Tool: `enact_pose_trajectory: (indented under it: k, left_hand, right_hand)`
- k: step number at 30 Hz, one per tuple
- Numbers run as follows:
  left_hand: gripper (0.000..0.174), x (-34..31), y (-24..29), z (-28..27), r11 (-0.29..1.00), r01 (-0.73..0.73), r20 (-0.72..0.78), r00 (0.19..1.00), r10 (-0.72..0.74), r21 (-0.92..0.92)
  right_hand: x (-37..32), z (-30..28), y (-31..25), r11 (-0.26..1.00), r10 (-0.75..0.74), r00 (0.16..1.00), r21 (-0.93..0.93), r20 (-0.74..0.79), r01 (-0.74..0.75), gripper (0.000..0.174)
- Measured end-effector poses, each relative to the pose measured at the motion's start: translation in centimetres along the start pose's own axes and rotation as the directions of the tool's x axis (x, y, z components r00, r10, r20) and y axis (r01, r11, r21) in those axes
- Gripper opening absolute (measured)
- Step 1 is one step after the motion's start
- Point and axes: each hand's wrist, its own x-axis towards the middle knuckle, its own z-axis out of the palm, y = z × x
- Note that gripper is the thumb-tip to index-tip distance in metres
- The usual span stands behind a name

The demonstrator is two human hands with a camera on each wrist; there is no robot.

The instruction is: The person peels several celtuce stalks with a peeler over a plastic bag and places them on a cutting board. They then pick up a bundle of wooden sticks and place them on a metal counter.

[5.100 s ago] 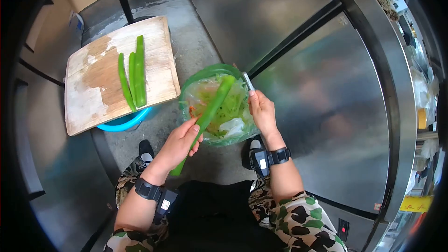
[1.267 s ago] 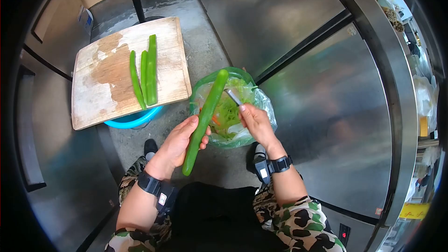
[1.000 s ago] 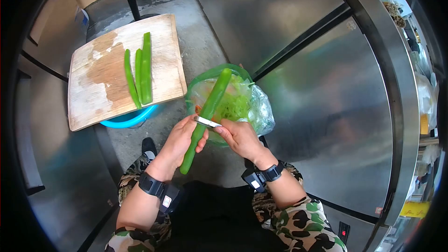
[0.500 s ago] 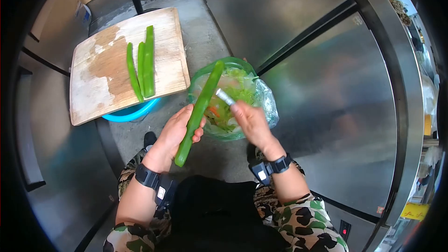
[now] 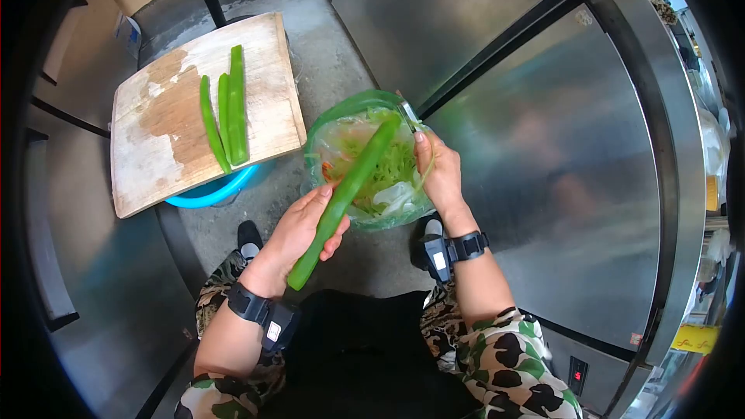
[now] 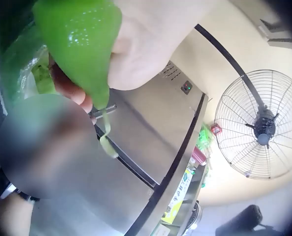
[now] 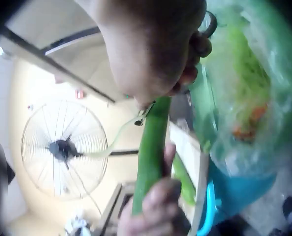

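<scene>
My left hand (image 5: 303, 226) grips a long green cucumber-like vegetable (image 5: 347, 190) near its lower half, tilted with its far end over a bag-lined green bin (image 5: 317, 126). Pale green peelings (image 5: 394, 164) and some orange bits lie in the bin. A metal peeler (image 5: 407, 115) is pinched in my right hand (image 5: 441, 174) at the vegetable's far end. In the left wrist view a thin strip of peel (image 6: 106, 146) hangs by the peeler (image 6: 104, 111). The right wrist view shows the vegetable (image 7: 153, 142) between both hands.
Several green vegetables (image 5: 237, 109) lie on a wooden cutting board (image 5: 268, 54) at the left, above a blue basin (image 5: 209, 199). Stainless steel cabinet doors (image 5: 543, 186) stand at the right. A wire fan (image 6: 264, 125) shows in the left wrist view.
Since half a second ago, my right hand has moved up and right with the peeler to the vegetable's far end. My left hand still grips the vegetable, which leans further right.
</scene>
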Motion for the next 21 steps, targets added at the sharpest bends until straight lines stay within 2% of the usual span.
enact_pose_trajectory:
  k: [2, 5, 6, 12, 15, 16, 19, 21]
  left_hand:
    - [0.038, 0.3, 0.0, -0.3, 0.996, -0.02, -0.025, 1.0, 0.018, -0.088]
    - [0.039, 1.0, 0.1, -1.2, 0.979, -0.044, -0.065, 0.997, 0.031, -0.199]
    - [0.039, 1.1, 0.1, -1.3, 0.97, -0.047, -0.068, 0.997, 0.032, -0.237]
    - [0.041, 1.3, -0.1, -1.0, 0.996, -0.037, -0.046, 0.998, 0.033, -0.083]
    - [0.042, 0.7, 0.7, -0.5, 0.993, -0.056, -0.039, 0.997, 0.06, 0.108]
    - [0.041, 0.7, 0.7, -0.4, 0.991, -0.052, -0.019, 0.998, 0.054, 0.121]
    - [0.042, 0.3, 0.4, 0.0, 0.99, -0.041, 0.02, 0.999, 0.038, 0.138]
    - [0.045, 0.5, 0.2, 0.0, 0.994, -0.042, 0.014, 0.999, 0.04, 0.099]
  right_hand:
    - [-0.3, -0.3, -1.5, 0.999, -0.005, 1.0, 0.033, 0.026, 0.004, 0.033]
    - [-1.9, 0.6, -2.6, 0.99, -0.114, 0.987, 0.1, 0.11, 0.103, 0.033]
    - [-2.4, 0.6, -3.1, 0.989, -0.103, 0.974, 0.122, 0.203, 0.079, 0.032]
    - [-4.8, 2.0, -4.3, 0.931, -0.365, 0.859, 0.148, 0.359, 0.334, 0.03]
    - [-3.4, 1.9, -3.0, 0.973, -0.227, 0.946, 0.012, 0.231, 0.231, 0.031]
    - [-2.4, 1.2, -2.0, 0.999, -0.047, 0.97, 0.012, 0.24, 0.046, 0.032]
    - [0.0, -0.2, 0.0, 0.99, -0.083, 0.996, -0.114, 0.045, 0.087, 0.034]
    - [-0.2, 0.2, 0.2, 0.987, -0.044, 0.999, -0.153, 0.03, 0.048, 0.034]
